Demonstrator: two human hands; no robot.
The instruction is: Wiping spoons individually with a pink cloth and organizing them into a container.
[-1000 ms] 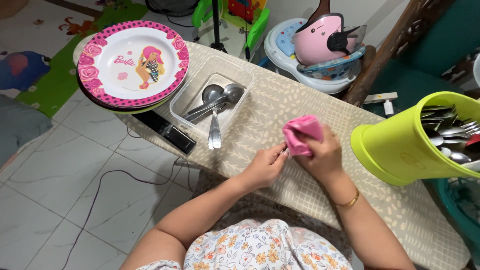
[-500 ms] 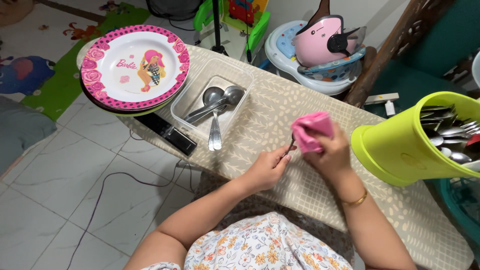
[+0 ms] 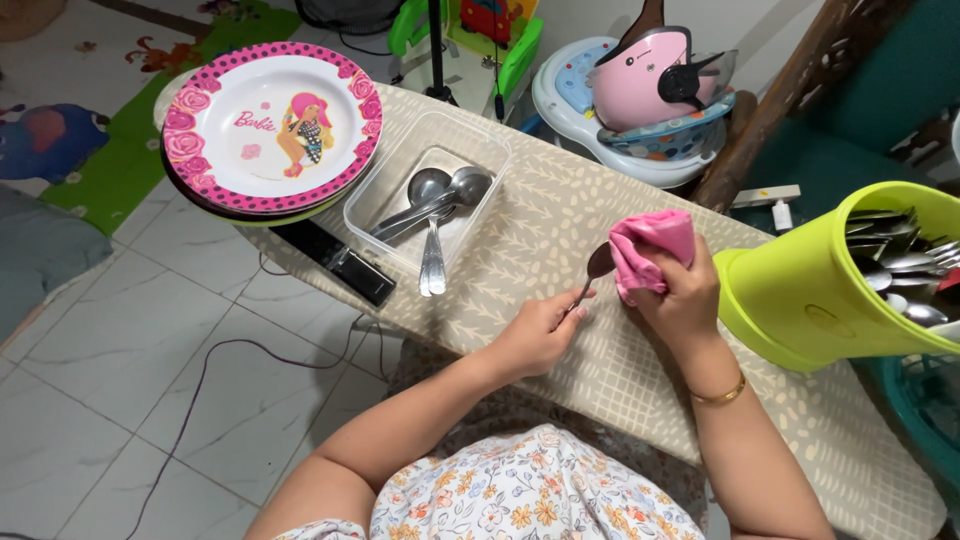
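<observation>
One metal spoon [image 3: 592,275] and a bunched-up pink cloth [image 3: 650,250], both held just above the patterned worktop [image 3: 560,215].
The spoon's slim and shiny, long axis running diagonally, bowl pointing up and away right against the cloth. The left hand [image 3: 540,335] pinches the handle end, fingers closed on it; the right hand [image 3: 685,300] is curled tight around the cloth. A clear tray [image 3: 400,180] with more spoons sits well apart, a lime-green tub [image 3: 810,300] just beside.

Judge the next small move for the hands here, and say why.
Probably the left hand should carry the spoon over to the clear tray. The spoon's bowl sits just out of the pink cloth gripped in the right hand, which suggests wiping is about done, and three other spoons already lie in that tray, while the green bin holds more cutlery.
</observation>
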